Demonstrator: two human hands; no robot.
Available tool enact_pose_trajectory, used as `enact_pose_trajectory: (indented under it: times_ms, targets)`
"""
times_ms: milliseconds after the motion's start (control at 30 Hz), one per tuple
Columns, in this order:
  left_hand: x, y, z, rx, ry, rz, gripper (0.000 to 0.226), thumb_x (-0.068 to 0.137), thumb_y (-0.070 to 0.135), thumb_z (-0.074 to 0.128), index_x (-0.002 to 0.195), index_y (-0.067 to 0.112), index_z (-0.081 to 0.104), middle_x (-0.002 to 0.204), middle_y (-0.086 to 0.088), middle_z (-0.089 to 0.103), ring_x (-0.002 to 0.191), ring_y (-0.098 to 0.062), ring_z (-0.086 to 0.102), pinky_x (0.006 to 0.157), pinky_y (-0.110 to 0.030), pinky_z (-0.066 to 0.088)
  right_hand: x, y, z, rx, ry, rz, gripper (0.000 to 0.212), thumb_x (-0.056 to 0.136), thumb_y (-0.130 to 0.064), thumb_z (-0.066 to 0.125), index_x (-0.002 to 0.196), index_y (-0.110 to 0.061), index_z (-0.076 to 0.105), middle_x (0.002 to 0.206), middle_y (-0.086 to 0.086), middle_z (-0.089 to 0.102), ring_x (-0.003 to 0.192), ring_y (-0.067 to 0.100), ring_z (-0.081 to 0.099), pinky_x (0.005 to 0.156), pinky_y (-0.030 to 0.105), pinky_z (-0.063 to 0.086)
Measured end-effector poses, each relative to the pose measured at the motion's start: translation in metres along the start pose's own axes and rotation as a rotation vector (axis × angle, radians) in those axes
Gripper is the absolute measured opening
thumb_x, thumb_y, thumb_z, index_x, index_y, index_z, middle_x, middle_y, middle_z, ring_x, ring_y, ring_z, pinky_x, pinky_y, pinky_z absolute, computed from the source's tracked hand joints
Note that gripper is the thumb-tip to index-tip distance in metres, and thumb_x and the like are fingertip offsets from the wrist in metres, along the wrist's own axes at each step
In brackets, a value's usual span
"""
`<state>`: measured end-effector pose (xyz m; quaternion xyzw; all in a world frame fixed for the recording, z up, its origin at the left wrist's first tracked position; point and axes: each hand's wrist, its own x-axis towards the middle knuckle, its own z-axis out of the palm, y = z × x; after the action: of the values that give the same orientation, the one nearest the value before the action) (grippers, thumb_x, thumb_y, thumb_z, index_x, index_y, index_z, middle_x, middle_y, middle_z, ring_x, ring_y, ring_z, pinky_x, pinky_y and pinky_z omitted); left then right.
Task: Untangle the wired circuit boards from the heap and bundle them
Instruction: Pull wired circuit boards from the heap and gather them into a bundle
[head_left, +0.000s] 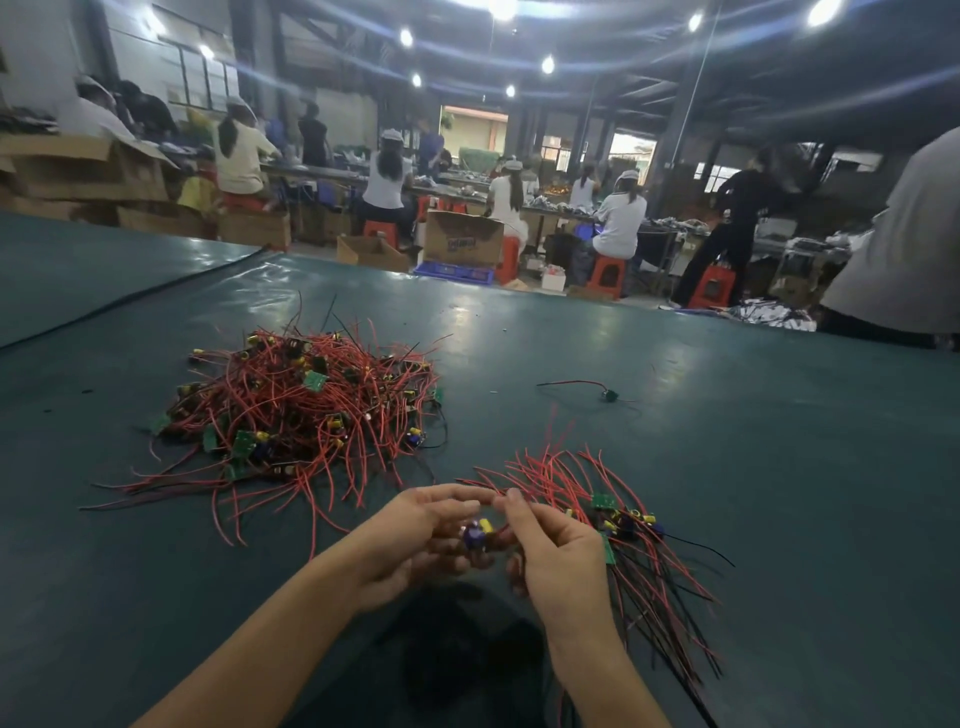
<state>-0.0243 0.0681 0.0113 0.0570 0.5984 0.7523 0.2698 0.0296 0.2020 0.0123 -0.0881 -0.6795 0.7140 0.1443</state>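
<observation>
My left hand (415, 535) curls round one small circuit board (478, 532) with blue and yellow parts, and my right hand (556, 561) pinches its red wire. The tangled heap (301, 405) lies ahead on my left, the sorted bunch (613, 514) just beside my right hand. A hard tug could strain the wire's joint — or drag that bunch back into a snarl.

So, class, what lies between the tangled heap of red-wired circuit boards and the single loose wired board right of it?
Only bare dark green table, in the head view, separates the heap of red-wired circuit boards from the single loose wired board.
</observation>
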Motion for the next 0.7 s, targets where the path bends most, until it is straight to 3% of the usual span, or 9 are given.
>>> enact_pose_trajectory:
  times_ms: [67, 167, 233, 300, 367, 467, 600, 700]
  targets:
    - [-0.0002, 0.0006, -0.0003, -0.051, 0.007, 0.002, 0.027, 0.093, -0.005, 0.049, 0.110, 0.006, 0.067, 0.084, -0.017, 0.072, 0.056, -0.016, 0.066, 0.046, -0.019, 0.051, 0.0020, -0.0008, -0.0010, 0.048, 0.053, 0.000, 0.027, 0.092, -0.025, 0.064, 0.069, -0.024, 0.078, 0.055, 0.000, 0.063, 0.043, 0.007, 0.049, 0.037, 0.020, 0.037]
    - [-0.0044, -0.0002, 0.0016, 0.043, -0.099, 0.033, 0.028, 0.084, -0.006, 0.064, 0.110, 0.004, 0.063, 0.096, -0.020, 0.072, 0.067, -0.019, 0.068, 0.055, -0.023, 0.054, 0.0029, -0.0019, -0.0017, 0.052, 0.073, -0.026, 0.028, 0.093, -0.026, 0.062, 0.071, -0.027, 0.078, 0.058, -0.002, 0.065, 0.046, 0.006, 0.049, 0.040, 0.018, 0.037]
    - [-0.0077, -0.0006, 0.0054, 0.112, -0.129, 0.083, 0.030, 0.075, 0.015, 0.077, 0.104, 0.011, 0.068, 0.095, -0.015, 0.072, 0.069, -0.019, 0.067, 0.056, -0.025, 0.054, 0.0026, -0.0026, -0.0024, 0.028, 0.064, -0.058, 0.028, 0.094, -0.025, 0.061, 0.072, -0.028, 0.079, 0.062, -0.003, 0.070, 0.052, 0.008, 0.059, 0.046, 0.017, 0.045]
    - [-0.0064, -0.0002, 0.0085, 0.153, -0.031, 0.133, 0.034, 0.064, 0.044, 0.079, 0.086, 0.019, 0.073, 0.085, -0.011, 0.072, 0.063, -0.017, 0.064, 0.052, -0.024, 0.049, 0.0036, -0.0014, -0.0036, 0.014, 0.036, -0.087, 0.028, 0.094, -0.024, 0.061, 0.073, -0.026, 0.079, 0.069, 0.000, 0.074, 0.066, 0.014, 0.070, 0.060, 0.024, 0.055]
    - [-0.0040, -0.0001, 0.0085, 0.200, 0.071, 0.179, 0.038, 0.062, 0.055, 0.074, 0.076, 0.019, 0.073, 0.076, -0.008, 0.070, 0.057, -0.015, 0.061, 0.049, -0.022, 0.046, 0.0031, -0.0008, -0.0035, -0.024, 0.001, -0.118, 0.028, 0.095, -0.024, 0.060, 0.074, -0.027, 0.079, 0.061, -0.002, 0.068, 0.060, 0.016, 0.065, 0.059, 0.024, 0.053]
    - [-0.0034, -0.0022, 0.0055, 0.278, 0.068, 0.214, 0.026, 0.072, 0.045, 0.072, 0.073, 0.019, 0.074, 0.073, -0.007, 0.071, 0.056, -0.014, 0.061, 0.050, -0.022, 0.047, 0.0016, 0.0018, -0.0027, -0.109, -0.005, -0.179, 0.031, 0.094, -0.021, 0.062, 0.067, -0.025, 0.075, 0.047, -0.008, 0.052, 0.047, 0.003, 0.044, 0.048, 0.014, 0.037]
    - [-0.0027, -0.0063, 0.0057, 0.252, 0.067, 0.245, 0.011, 0.079, 0.024, 0.075, 0.076, 0.014, 0.076, 0.072, -0.009, 0.072, 0.058, -0.013, 0.063, 0.054, -0.021, 0.050, 0.0028, 0.0044, -0.0043, -0.175, 0.010, -0.157, 0.037, 0.092, -0.021, 0.066, 0.058, -0.036, 0.074, 0.061, -0.006, 0.069, 0.055, 0.003, 0.060, 0.055, 0.022, 0.051]
    - [-0.0023, -0.0048, 0.0071, 0.191, 0.109, 0.277, 0.024, 0.067, 0.031, 0.078, 0.077, 0.009, 0.077, 0.071, -0.013, 0.071, 0.055, -0.013, 0.061, 0.054, -0.021, 0.050, 0.0063, 0.0068, -0.0060, -0.177, 0.059, -0.111, 0.033, 0.091, -0.021, 0.067, 0.060, -0.030, 0.075, 0.062, -0.001, 0.070, 0.055, 0.005, 0.058, 0.059, 0.030, 0.050]
